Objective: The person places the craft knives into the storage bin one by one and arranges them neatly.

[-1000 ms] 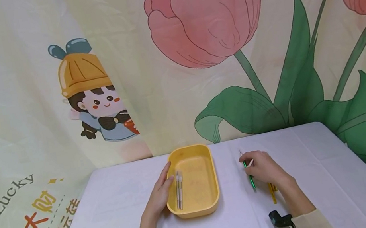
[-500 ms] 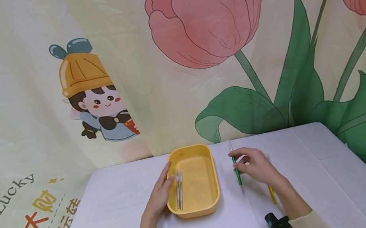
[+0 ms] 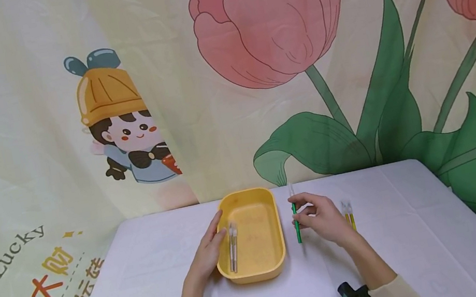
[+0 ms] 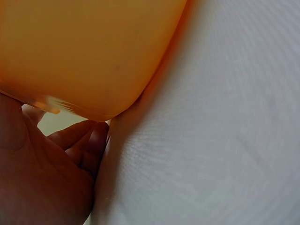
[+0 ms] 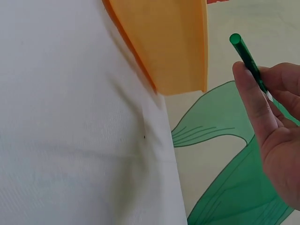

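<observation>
A green pen (image 3: pixel 296 222) with a clear upper end is pinched between the thumb and fingers of my right hand (image 3: pixel 322 216), just right of the yellow tray (image 3: pixel 282 262). In the right wrist view, the pen's round green end (image 5: pixel 235 39) points toward the camera, and the pen is off the table. My left hand (image 3: pixel 208 253) holds the tray's left side, thumb at the rim. The left wrist view has its fingertips (image 4: pixel 97 136) against the tray's outer wall (image 4: pixel 93 56). Several slim pens (image 3: pixel 233 249) lie together inside the tray along its left side.
Yellow pens (image 3: pixel 349 214) with clear ends lie on the white tablecloth (image 3: pixel 422 233), partly hidden behind my right hand and forearm. A printed cloth backdrop (image 3: pixel 196 124) with tulips rises behind the table's far edge.
My right hand has carried the green pen leftward, from near the yellow pens to beside the tray, and the pen has turned more upright in view. My left hand and the tray stay put.
</observation>
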